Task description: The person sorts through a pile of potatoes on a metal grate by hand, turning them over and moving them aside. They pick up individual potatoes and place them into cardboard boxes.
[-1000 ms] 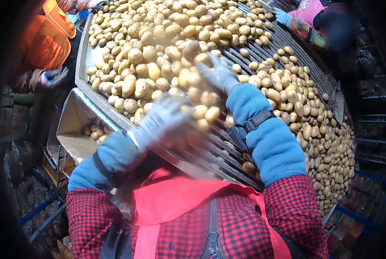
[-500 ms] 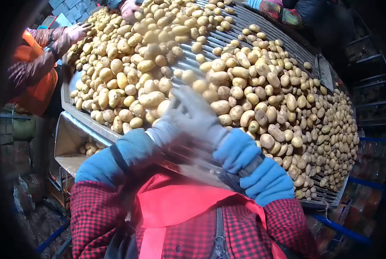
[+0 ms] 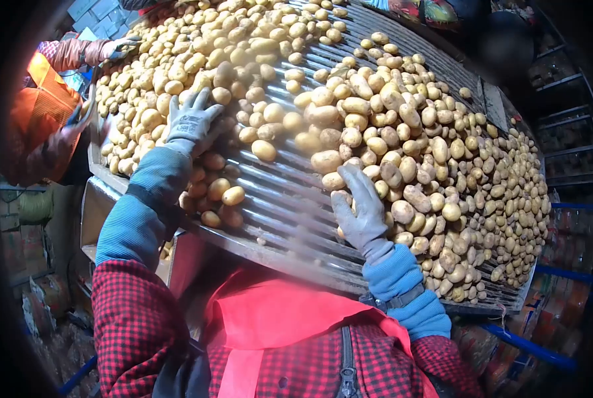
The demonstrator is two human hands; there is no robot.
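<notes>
Fingers (image 3: 201,99) of L hand (image 3: 189,126) splayed wide & unclenched, palm down over near edge of L heap (image 3: 152,118) of potatoes; underside of palm hidden, so can't tell what's under it. R hand (image 3: 364,215) also relaxed, fingers pointing away, thumb held out to L w/ a gap; right up against near-L edge of R heap (image 3: 439,149), fingertips just beside a big potato (image 3: 326,161). Both in grey gloves, dark print on back of L one.

Between hands: bare slats of grate (image 3: 290,196), shiny, slightly hazy in mid-view. On slats, approx. midway: loose potato (image 3: 264,150), w/ others just beyond. Close to L forearm, small cluster (image 3: 233,196) near front rim. L heap spreading back to far edge; R heap running down R side to near-R corner.

Further out: blue sleeve covers (image 3: 149,192) on both forearms, black strap (image 3: 406,297) at R wrist. Red/black checked jacket (image 3: 134,325), red apron (image 3: 296,312) across chest. Cardboard box (image 3: 97,212) just below L rim of grate.

Far L: co-worker in orange vest (image 3: 48,93), one gloved hand (image 3: 121,46) at heap edge. Top R: another person's patterned sleeve (image 3: 436,12), partly cut off. R side: dark metal racking (image 3: 565,129); blue bar (image 3: 528,346) below.
</notes>
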